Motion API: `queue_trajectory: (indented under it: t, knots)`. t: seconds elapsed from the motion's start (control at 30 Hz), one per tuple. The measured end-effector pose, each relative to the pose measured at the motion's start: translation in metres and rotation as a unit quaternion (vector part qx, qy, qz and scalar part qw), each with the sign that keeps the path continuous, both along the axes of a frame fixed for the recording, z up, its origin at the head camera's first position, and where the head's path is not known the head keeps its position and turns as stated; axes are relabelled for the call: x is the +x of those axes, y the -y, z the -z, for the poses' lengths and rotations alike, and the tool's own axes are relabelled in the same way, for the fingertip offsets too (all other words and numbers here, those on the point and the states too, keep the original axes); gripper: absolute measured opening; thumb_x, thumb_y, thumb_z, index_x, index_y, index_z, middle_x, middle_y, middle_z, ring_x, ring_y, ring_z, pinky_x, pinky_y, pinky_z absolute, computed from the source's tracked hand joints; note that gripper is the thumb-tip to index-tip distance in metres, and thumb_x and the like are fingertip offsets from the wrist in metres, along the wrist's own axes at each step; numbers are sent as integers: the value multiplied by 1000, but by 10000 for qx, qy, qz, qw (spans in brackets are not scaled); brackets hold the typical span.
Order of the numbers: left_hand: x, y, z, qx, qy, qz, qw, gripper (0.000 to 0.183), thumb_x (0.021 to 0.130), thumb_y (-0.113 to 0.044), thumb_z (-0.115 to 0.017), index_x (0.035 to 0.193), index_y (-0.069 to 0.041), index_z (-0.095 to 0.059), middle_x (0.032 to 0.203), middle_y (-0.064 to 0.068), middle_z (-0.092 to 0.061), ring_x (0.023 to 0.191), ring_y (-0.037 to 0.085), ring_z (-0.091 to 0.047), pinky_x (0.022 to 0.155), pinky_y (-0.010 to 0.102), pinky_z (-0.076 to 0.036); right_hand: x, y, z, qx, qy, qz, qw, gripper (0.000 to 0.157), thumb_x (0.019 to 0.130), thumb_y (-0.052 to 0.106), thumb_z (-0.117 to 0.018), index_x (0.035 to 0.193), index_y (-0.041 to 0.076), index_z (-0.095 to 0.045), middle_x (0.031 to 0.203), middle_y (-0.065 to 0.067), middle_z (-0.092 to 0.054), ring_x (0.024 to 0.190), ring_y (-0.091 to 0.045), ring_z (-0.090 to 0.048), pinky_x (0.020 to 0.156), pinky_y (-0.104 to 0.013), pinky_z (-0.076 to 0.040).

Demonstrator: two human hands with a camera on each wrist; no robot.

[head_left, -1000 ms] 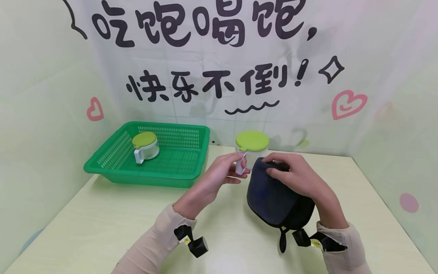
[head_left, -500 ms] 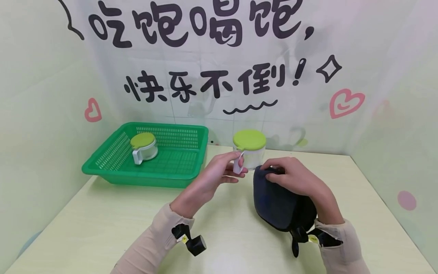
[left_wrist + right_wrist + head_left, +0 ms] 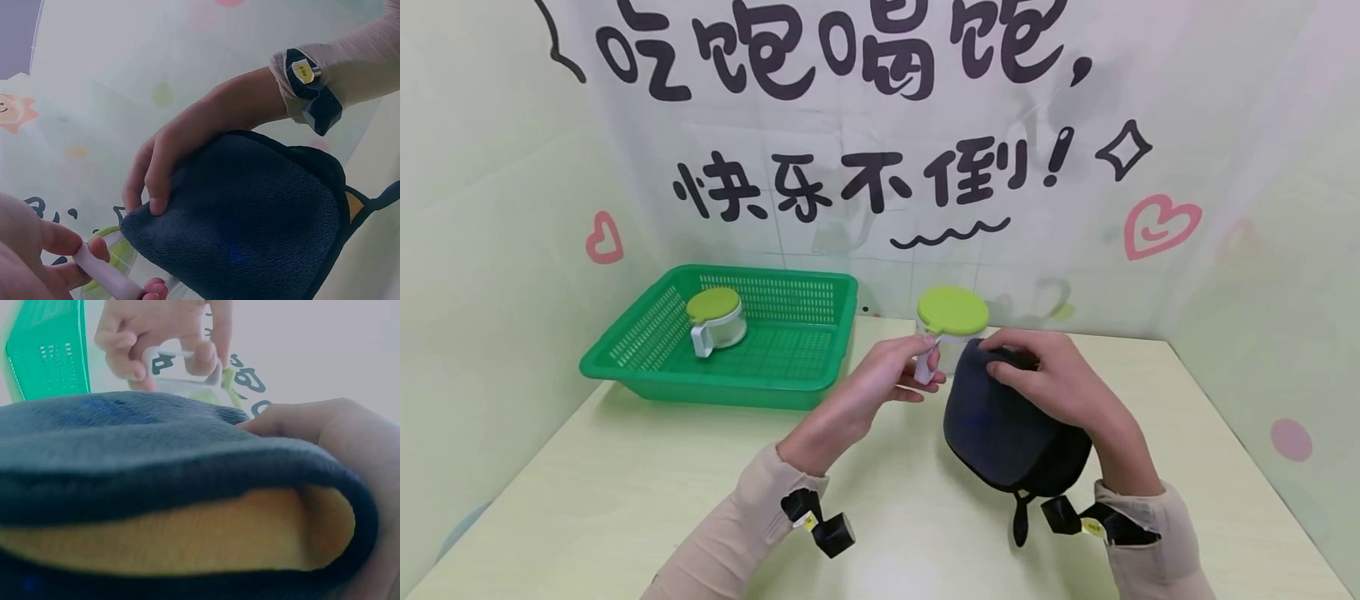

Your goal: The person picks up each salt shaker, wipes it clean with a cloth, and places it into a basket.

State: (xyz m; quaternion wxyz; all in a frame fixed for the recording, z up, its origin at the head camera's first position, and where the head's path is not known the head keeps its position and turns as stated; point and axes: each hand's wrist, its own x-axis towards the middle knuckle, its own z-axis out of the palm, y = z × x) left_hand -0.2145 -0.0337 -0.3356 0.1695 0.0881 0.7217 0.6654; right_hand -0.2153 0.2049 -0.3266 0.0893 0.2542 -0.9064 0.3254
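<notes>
In the head view, my left hand (image 3: 880, 375) grips the white handle (image 3: 927, 363) of a clear jar with a lime-green lid (image 3: 953, 311). The handle (image 3: 109, 275) also shows between thumb and fingers in the left wrist view. My right hand (image 3: 1060, 375) pinches the upper edge of a dark navy cleaning cloth (image 3: 1000, 425), which hangs down with a black loop (image 3: 1020, 518) at its lower end. The cloth overlaps the jar's lower right side in the head view. Its folded yellow-orange underside (image 3: 187, 534) shows in the right wrist view.
A green plastic basket (image 3: 737, 396) stands on the left of the pale tabletop (image 3: 880, 533). Inside it sits a smaller jar (image 3: 726, 331) with a green lid and white handle. A printed white backdrop (image 3: 820, 242) rises behind the table.
The right hand drew the cloth down and right, away from the jar, then brought it back up and left against the jar's side. The left hand keeps its grip on the handle.
</notes>
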Motion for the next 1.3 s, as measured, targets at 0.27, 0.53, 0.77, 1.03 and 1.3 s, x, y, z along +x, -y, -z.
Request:
queue_trajectory:
  t: [0.27,0.53,0.77,1.03,1.3]
  knots:
    - [0,2,0,16,-45,82,10000,34,103,-39,-44,90,-10,-57,89,5,-70,82,15,-66,77,28,-52,0,-3,-3,-102,-73,196,9997,20,94,19,-67,112,22,-73,114,0,-72,100,-13,-66,88,-31,-53]
    - [2,3,0,14,-71,214,9997,34,103,-39,-43,89,-11,-56,89,4,-69,84,16,-66,77,28,-52,-4,-13,-4,32,-320,575,9978,17,94,18,-65,110,19,-72,109,-5,-74,94,-19,-65,83,-38,-50]
    - [3,2,2,109,-26,194,9997,32,103,-38,-44,89,-11,-56,90,5,-69,86,18,-66,76,27,-52,-4,-11,-3,79,-326,582,9977,18,94,18,-64,111,17,-71,108,-7,-73,93,-21,-64,85,-43,-50]
    - [2,3,2,254,95,-48,9996,32,102,-36,-46,85,-12,-57,92,7,-72,83,14,-67,77,27,-53,-1,2,0,25,-530,219,9984,18,93,15,-67,110,16,-71,107,-3,-72,90,-16,-63,83,-40,-52]
    - [1,-1,2,277,159,-94,9994,33,102,-38,-47,86,-11,-58,92,6,-70,86,18,-67,77,28,-53,7,14,0,-23,-553,-113,9984,18,92,15,-69,108,22,-71,101,4,-72,80,-11,-60,76,-30,-51]
